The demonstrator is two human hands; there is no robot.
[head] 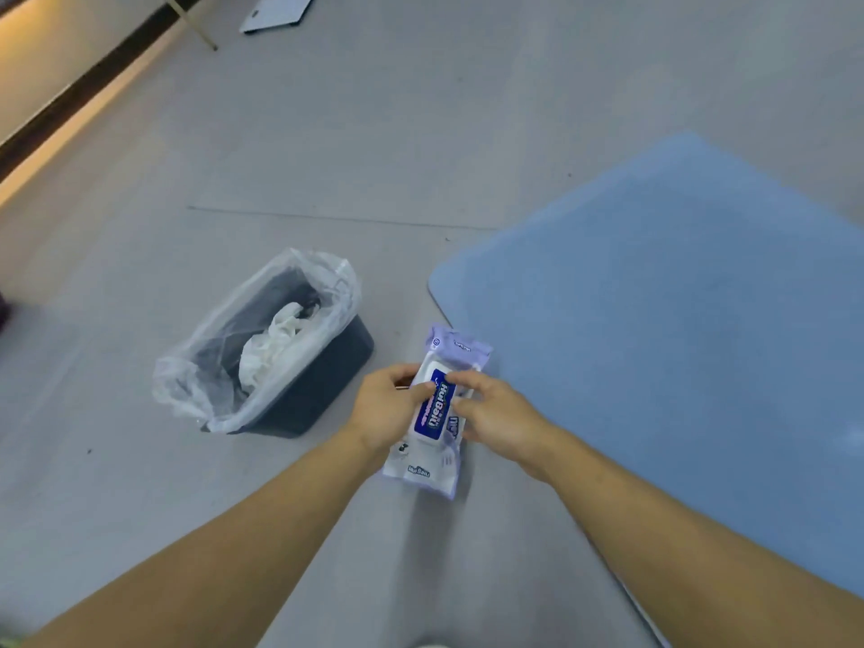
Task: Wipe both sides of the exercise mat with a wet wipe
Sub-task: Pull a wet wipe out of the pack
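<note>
Above grey floor [421,133], centre of view: wet wipe pack [435,413]. Soft lilac-and-white plastic pouch, oblong, crimped at the far end. Rigid white flip lid on top, bearing a dark blue label; white lettering reads roughly "HuiBaiu". Same word repeated small in blue near the pouch's near end; other small print too blurred to read.

Left hand [383,409]: grips the pack's left side, fingers curled round the edge, thumb lying on the lid.

Right hand [495,418]: fingers curled at the lid's right edge, pinching it with the thumb. Bare forearms on both sides.

Right of the pack: exercise mat [678,320]. Blue, matte, finely textured, flat on the floor, rounded corner near the pack's far end; no contact with either hand.

Left of the pack: waste bin [322,390]. Dark, rectangular, smooth-walled, lined with a clear, crinkled plastic bag [187,385] folded over the rim. Crumpled white sheets [271,343] inside.

Far top of view: flat white square slab [278,11] with rounded corners, well apart from everything else.
</note>
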